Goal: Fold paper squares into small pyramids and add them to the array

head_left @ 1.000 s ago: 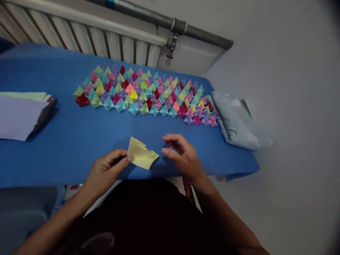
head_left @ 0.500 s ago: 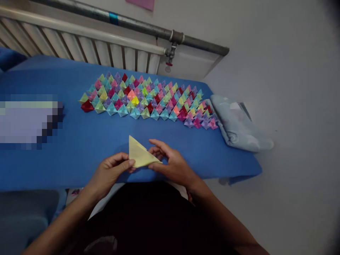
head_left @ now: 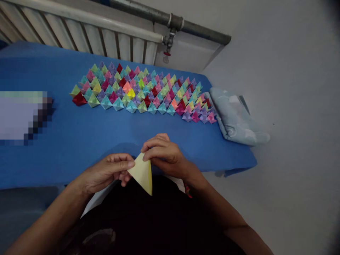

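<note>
Yellow folded paper triangle (head_left: pixel 142 171) hangs point-down between two bare hands, nearer the viewer than the rows of small multicoloured folded-paper boats (head_left: pixel 143 90). Left hand (head_left: pixel 110 170) pinches its left corner; right hand (head_left: pixel 166 154) grips its top (fingertips close together). Right of the rows lies a folded grey-blue patterned cloth (head_left: pixel 233 117).

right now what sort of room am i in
Probably a lived-in room at home or in a dormitory, though the view is narrow: a white radiator stands against the wall under a bare metal pipe, and a folded patterned blanket lies on the blue-covered surface.
</note>
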`<state>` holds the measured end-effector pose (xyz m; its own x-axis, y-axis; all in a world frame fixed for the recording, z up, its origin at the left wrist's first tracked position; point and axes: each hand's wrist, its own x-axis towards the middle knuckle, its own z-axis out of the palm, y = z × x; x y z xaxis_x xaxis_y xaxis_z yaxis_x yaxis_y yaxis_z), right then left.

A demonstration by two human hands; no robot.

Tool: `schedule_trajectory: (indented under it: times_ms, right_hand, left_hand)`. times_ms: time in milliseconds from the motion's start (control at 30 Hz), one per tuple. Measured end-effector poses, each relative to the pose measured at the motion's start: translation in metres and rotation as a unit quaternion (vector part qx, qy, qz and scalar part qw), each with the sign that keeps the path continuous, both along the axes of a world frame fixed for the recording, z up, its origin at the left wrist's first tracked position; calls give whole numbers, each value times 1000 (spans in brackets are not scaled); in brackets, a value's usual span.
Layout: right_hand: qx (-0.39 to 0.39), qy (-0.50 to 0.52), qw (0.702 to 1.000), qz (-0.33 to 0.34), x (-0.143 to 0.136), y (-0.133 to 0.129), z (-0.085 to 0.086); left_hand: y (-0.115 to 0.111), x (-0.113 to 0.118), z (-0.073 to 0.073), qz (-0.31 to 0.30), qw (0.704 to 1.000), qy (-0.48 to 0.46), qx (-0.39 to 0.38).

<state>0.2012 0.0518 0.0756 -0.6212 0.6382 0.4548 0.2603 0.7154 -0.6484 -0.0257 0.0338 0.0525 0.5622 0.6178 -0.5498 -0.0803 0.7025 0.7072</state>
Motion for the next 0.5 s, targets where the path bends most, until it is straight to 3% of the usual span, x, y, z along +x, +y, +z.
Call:
schedule_trajectory:
  times_ms: [100, 500]
  right_hand:
    - [11, -4, 1000, -27, -1, 0, 1]
    - [16, 4, 999, -35, -3, 3, -6]
  left_hand:
    - [0, -2, 0, 22, 999, -26, -9]
    - [1, -15, -7, -27, 995, -92, -19]
